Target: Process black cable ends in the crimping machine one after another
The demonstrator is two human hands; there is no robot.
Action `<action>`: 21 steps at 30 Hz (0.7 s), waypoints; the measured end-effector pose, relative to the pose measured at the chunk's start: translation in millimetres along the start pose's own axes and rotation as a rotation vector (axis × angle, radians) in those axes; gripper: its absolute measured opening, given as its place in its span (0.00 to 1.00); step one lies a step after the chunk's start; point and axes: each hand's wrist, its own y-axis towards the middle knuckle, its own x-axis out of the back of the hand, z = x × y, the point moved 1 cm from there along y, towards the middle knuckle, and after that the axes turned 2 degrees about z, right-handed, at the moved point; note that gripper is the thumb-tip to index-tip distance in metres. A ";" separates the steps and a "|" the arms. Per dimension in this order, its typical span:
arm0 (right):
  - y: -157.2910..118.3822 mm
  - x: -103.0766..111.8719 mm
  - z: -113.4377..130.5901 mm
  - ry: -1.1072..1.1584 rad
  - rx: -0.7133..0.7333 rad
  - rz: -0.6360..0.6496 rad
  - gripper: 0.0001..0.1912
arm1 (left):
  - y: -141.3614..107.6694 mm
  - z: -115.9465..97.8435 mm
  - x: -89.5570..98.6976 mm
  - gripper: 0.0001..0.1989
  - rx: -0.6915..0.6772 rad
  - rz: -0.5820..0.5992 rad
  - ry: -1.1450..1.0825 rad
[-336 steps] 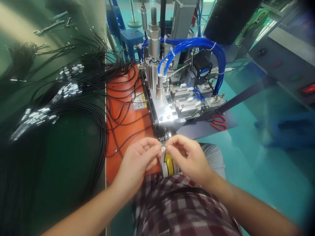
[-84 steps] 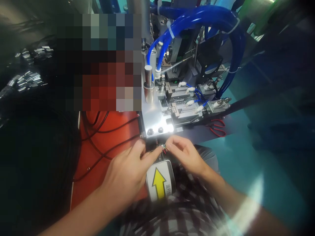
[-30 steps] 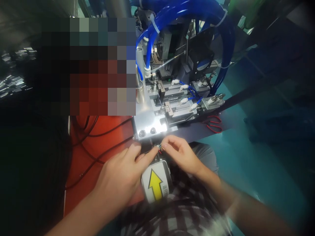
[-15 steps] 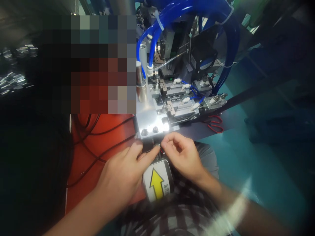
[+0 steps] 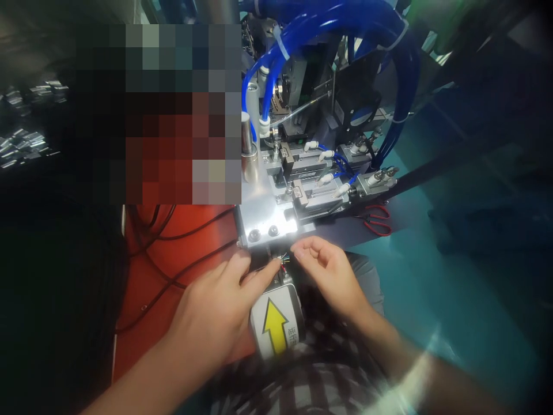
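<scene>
Several thin coloured wires (image 5: 284, 259) fan out from a small dark fixture below the edge of a shiny metal plate (image 5: 263, 216). My left hand (image 5: 220, 300) lies over this spot; one extended digit presses the wires at its tip, while the other fingers are bent and partly hidden. Just right of the wire ends is my right hand (image 5: 330, 268), its thumb and index finger pinched together. Whatever may be between those fingertips is too small to see. Nearest to me, under the fixture, sits a white cover (image 5: 261, 314) with a yellow arrow.
Small pneumatic cylinders (image 5: 322, 193) with white fittings stand behind my hands. Thick blue air tubes (image 5: 404, 75) arch over them. Red-handled pliers (image 5: 378, 222) lie to the right. Black cables (image 5: 173, 271) cross the red surface (image 5: 151, 294) at left.
My right hand has drawn back slightly to the right from the wires, and their fanned ends now show. My left hand has stayed in place.
</scene>
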 end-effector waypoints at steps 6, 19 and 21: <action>0.2 -0.2 3.7 -0.010 -0.010 0.037 0.10 | -2.5 0.9 -0.8 0.26 -0.003 -0.001 0.003; 1.4 -7.8 6.0 0.098 -0.154 0.046 0.13 | -2.2 2.1 -3.2 0.26 0.007 0.015 -0.006; -1.8 -5.2 3.3 0.141 -0.161 0.063 0.14 | -2.2 2.3 -2.7 0.26 0.002 0.018 -0.006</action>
